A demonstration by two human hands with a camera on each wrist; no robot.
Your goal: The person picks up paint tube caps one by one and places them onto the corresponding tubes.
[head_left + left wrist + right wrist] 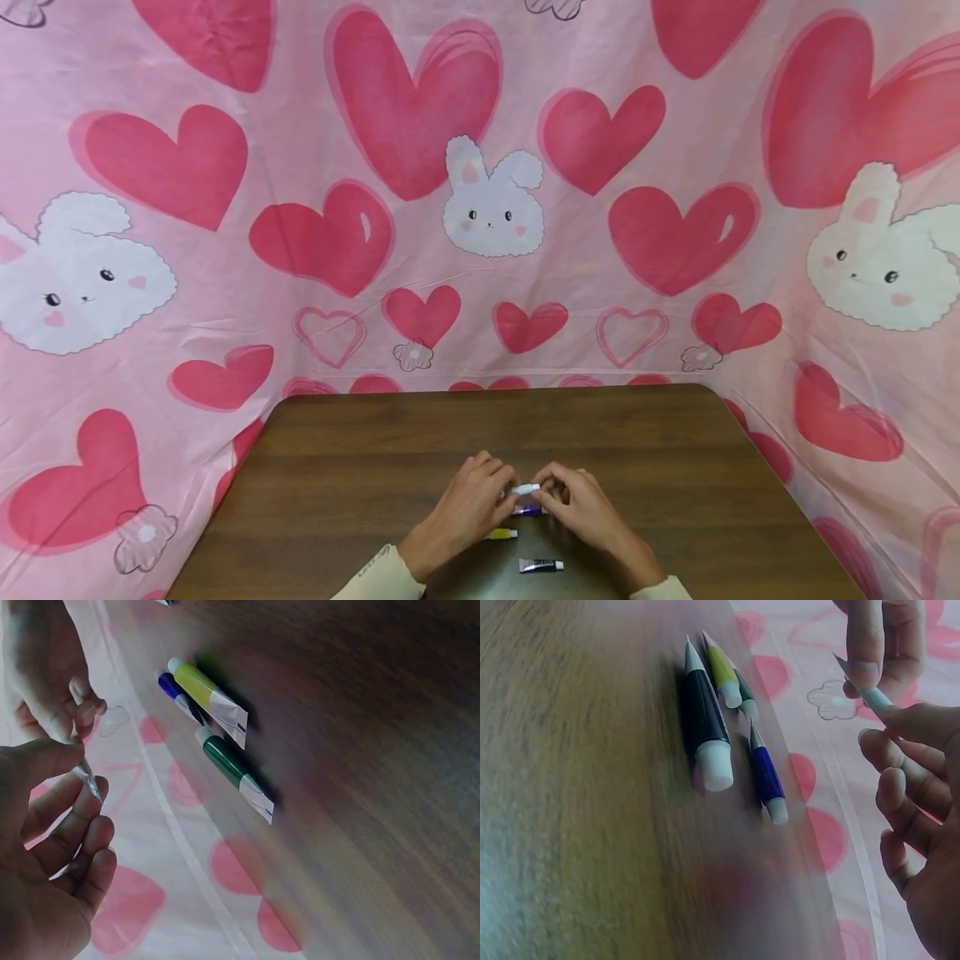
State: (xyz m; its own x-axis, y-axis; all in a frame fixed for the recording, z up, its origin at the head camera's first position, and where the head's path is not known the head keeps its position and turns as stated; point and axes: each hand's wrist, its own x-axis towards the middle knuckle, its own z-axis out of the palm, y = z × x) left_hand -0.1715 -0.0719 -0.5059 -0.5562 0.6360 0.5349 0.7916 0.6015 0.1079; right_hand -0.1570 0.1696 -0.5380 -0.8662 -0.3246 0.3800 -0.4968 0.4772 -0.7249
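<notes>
Between both hands is a small white paint tube (525, 489), lifted above the table. My left hand (468, 504) pinches its flat tail end between thumb and fingers. At the white cap end, my right hand (588, 508) pinches with thumb and forefinger, its other fingers loosely bent in the right wrist view. Beneath lies a blue-purple tube (527, 510). A yellow tube (501, 533) is partly covered by the left hand in the head view. Nearer the front is a black tube (540, 566). The left wrist view also reveals a green tube (229, 761).
The dark wooden table (360, 450) has rounded far corners. A pink cloth (480, 283) printed with hearts and rabbits hangs behind it and along both sides.
</notes>
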